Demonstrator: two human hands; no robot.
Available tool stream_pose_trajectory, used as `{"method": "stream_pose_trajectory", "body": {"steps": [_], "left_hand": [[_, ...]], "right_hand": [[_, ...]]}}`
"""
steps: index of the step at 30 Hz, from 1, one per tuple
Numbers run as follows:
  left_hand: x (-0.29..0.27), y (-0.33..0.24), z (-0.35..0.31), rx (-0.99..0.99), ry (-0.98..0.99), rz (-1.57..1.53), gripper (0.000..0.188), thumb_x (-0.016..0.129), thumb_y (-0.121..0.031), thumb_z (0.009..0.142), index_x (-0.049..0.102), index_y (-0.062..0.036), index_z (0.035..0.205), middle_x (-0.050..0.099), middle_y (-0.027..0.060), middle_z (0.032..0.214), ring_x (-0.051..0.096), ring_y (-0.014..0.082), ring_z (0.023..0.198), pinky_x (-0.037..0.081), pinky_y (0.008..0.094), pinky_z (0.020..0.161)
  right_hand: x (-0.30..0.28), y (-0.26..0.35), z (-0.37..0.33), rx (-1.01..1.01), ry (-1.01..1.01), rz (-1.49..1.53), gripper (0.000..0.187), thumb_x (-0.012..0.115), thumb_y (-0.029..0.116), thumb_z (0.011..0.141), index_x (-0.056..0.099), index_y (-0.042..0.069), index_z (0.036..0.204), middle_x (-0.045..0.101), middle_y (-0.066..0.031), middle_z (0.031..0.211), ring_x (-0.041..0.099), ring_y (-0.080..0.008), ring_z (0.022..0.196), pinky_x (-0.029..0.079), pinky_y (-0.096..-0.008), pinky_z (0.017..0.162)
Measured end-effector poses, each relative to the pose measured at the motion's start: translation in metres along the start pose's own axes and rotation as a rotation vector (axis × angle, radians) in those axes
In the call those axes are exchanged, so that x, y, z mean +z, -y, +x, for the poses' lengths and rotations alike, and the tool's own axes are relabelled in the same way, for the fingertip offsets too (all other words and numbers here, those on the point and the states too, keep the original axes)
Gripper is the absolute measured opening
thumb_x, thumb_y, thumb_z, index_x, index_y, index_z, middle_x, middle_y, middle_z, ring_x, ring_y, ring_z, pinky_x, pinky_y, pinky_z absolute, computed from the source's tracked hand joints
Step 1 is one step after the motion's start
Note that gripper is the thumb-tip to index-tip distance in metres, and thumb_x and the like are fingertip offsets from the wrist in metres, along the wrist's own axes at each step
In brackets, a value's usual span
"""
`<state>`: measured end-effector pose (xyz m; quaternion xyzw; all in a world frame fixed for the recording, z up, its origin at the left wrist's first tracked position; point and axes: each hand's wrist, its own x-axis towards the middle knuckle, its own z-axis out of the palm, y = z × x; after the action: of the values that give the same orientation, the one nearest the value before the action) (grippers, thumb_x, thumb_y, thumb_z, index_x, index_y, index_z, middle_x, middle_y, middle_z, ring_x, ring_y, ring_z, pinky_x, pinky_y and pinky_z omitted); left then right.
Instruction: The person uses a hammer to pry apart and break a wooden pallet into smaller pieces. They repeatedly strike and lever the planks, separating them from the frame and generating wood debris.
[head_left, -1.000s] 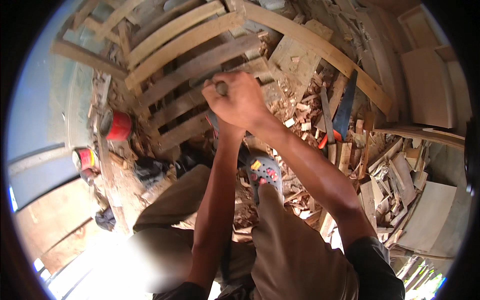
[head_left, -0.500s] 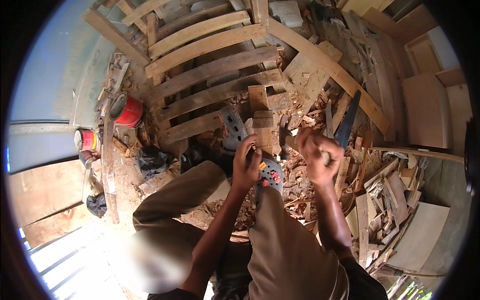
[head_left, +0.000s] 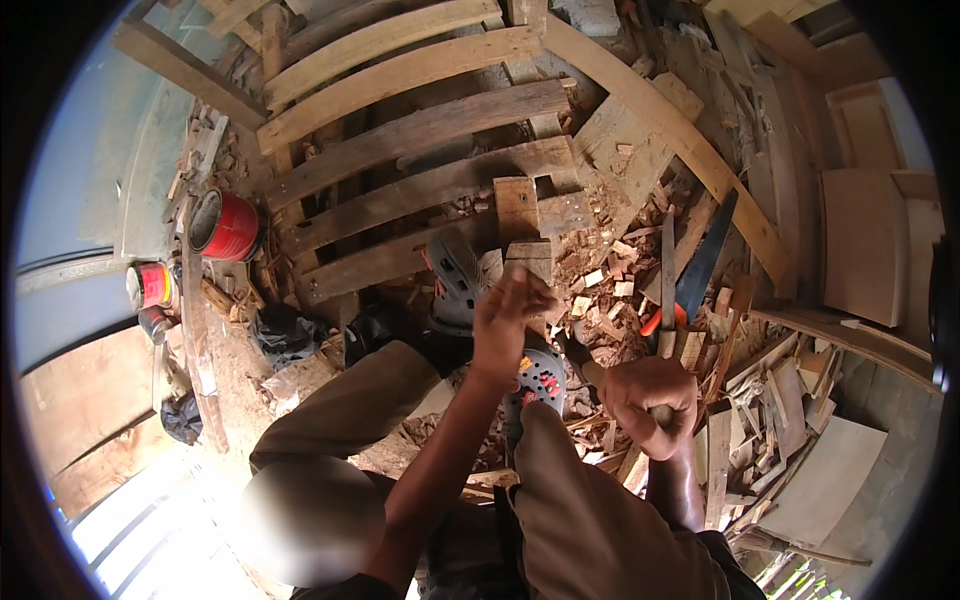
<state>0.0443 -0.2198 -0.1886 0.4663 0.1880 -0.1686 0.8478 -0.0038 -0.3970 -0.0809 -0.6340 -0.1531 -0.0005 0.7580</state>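
My right hand (head_left: 652, 405) is closed round the wooden handle of a hammer (head_left: 592, 373), beside my right knee. The hammer's dark head points toward the grey clog (head_left: 541, 382) on my right foot, low over the wood scraps. My left hand (head_left: 512, 310) is raised just above that clog, its fingers curled and drawn together. Whatever they hold, if anything, is too small to make out. Partly behind those fingers lies a short wooden block (head_left: 527, 256). Another block (head_left: 516, 208) stands just beyond it, near the pallet's slats.
A slatted wooden pallet (head_left: 420, 130) fills the far side. To the right lie a handsaw (head_left: 705, 262) with an orange handle, a long plank (head_left: 660, 125) and heaped offcuts (head_left: 790, 390). Wood chips (head_left: 600, 300) cover the ground. At left stand a red can (head_left: 228, 228) and a smaller can (head_left: 150, 287).
My right hand has come down and nearer to me with the hammer, uncovering the saw's handle. My left hand has shifted slightly right, and its fingers have drawn closer together.
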Motion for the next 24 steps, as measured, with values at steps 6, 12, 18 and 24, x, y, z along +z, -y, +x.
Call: {"method": "stream_pose_trajectory", "body": {"steps": [6,12,18,24], "left_hand": [[-0.008,-0.038,0.063,0.429,-0.311,0.424,0.047,0.057,-0.040,0.103,0.058,0.0022,0.125,0.064,0.0148,0.123,0.062,0.0215,0.114,0.047,0.0352,0.100],[-0.014,-0.053,0.063,0.384,-0.086,0.683,0.055,0.065,-0.040,0.098,0.053,-0.0013,0.136,0.062,0.0185,0.131,0.059,0.0288,0.123,0.042,0.0403,0.108],[0.024,-0.042,0.048,0.669,0.073,1.082,0.068,0.073,-0.041,0.089,0.050,-0.0053,0.141,0.054,0.0201,0.142,0.042,0.0385,0.140,0.037,0.0480,0.113],[0.034,-0.043,0.105,0.591,0.170,1.097,0.059,0.067,-0.051,0.091,0.061,-0.0009,0.122,0.061,0.0319,0.121,0.040,0.0478,0.137,0.022,0.0554,0.118]], "right_hand": [[-0.007,0.000,0.005,0.233,-0.230,-0.016,0.023,0.058,0.000,0.085,0.055,-0.002,0.062,0.054,-0.0048,0.056,0.051,-0.0146,0.049,0.038,-0.0280,0.046],[-0.031,-0.002,0.113,0.299,-0.339,0.078,0.044,0.050,0.014,0.095,0.033,0.015,0.054,0.029,0.0020,0.046,0.023,-0.0100,0.038,0.025,-0.0303,0.040],[-0.045,-0.028,0.246,0.561,-0.175,0.293,0.048,0.064,0.026,0.095,0.031,0.020,0.061,0.024,0.0076,0.051,0.030,-0.0081,0.046,0.035,-0.0291,0.051],[-0.054,-0.104,0.307,0.682,-0.160,0.356,0.032,0.067,0.039,0.095,0.051,0.011,0.091,0.048,-0.0036,0.080,0.051,-0.0174,0.068,0.048,-0.0357,0.064]]}}
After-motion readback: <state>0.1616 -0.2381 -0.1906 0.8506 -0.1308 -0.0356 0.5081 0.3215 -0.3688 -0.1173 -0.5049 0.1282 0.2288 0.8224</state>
